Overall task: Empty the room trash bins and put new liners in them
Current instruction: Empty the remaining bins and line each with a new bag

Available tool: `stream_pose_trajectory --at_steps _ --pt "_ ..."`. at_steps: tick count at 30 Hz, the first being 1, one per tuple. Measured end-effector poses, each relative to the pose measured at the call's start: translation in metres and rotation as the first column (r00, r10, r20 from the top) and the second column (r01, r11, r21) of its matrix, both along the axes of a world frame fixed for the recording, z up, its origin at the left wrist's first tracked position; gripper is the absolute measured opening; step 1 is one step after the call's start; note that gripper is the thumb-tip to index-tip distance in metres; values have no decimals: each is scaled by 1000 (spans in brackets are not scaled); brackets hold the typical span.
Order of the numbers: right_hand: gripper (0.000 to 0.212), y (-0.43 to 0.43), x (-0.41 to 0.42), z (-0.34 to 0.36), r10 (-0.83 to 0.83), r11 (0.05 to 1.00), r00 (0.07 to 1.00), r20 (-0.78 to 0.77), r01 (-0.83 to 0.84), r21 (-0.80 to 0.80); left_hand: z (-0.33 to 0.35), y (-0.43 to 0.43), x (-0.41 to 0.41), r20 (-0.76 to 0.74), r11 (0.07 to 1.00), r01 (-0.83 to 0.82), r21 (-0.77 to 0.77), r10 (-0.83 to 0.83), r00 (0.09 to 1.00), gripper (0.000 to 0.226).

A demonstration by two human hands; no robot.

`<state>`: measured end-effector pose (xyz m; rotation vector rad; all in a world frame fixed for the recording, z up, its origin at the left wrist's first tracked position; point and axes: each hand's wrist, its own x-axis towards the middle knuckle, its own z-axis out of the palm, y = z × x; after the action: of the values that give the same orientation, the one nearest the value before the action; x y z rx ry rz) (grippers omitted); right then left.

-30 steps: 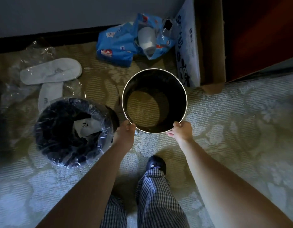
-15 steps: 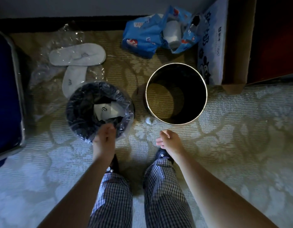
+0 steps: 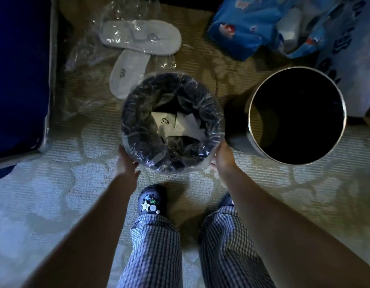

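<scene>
**One bin bare, one bin full: the job is barely past its start**

The lined bin [image 3: 175,167] stands on the carpet [image 3: 55,194] just ahead of the person's feet, held between both hands. Its clear liner [image 3: 138,104] is folded over the rim and white paper scraps [image 3: 180,123] lie at the bottom, so this one is not yet emptied. The left hand [image 3: 126,161] presses flat against the bin's near-left side, fingers straight and uncurled. The right hand [image 3: 222,157] touches the near-right side. Its fingers run under the rim's overhang, so I cannot tell whether they grip or merely press.

Just to the right, almost touching, the metal bin [image 3: 258,125] shows no liner and nothing inside that can be seen. It probably counts as emptied, but it needs a fresh bag. What remains, by my reading: pull the full liner, dispose of it, and reline both bins.

The room is dim. The metal bin's far inner wall is pure black, so small litter could be hiding there. No roll of new liners is identifiable. The loose plastic around the white slippers [image 3: 140,36] may be only packaging. The blue package [image 3: 242,28] is cut off at the top edge, and the dark blue object [image 3: 19,75] on the left cannot be identified.
</scene>
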<state>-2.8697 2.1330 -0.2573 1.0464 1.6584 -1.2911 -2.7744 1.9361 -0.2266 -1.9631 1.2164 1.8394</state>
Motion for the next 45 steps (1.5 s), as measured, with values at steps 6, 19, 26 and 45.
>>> stream_pose_trajectory --at_steps 6,19,26,45 --pt "33 -9 -15 -23 -180 971 984 -4 177 -162 -21 -10 -19 -221 982 -148 119 172 960 58" --pt "11 -16 -27 76 -173 981 980 -101 181 73 52 -30 -31 -79 998 -62 -14 61 995 31" --pt "24 -17 -32 156 -146 968 917 -370 209 137 120 -32 -38 -143 980 -63 -190 36 989 33" --pt "37 -35 -1 278 349 841 821 -452 -487 -235 245 58 -65 -264 937 348 -25 -342 902 37"
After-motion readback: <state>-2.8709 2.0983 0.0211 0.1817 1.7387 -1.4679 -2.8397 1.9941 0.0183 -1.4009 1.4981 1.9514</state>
